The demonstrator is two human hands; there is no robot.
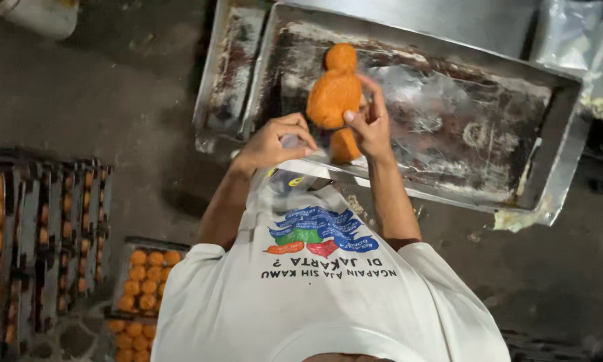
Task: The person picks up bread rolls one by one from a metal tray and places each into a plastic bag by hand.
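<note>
An orange figure-shaped pastry (332, 97) with a round head and a body is held upright over a large metal tray (489, 144). My right hand (370, 127) grips its right side with the fingertips. My left hand (275, 142) is just left of the pastry's lower end. Its fingers are curled and pinch what looks like a bit of clear plastic (293, 142). The pastry's bottom part is partly hidden behind both hands. My white printed shirt (315, 295) fills the lower middle of the view.
The tray's floor is greasy and streaked with dark residue. A second, narrower metal tray (231, 67) lies against its left side. Racks of round orange buns (144, 281) stand at the lower left. Clear plastic bags (583, 47) lie at the upper right. The floor (114, 87) is dark concrete.
</note>
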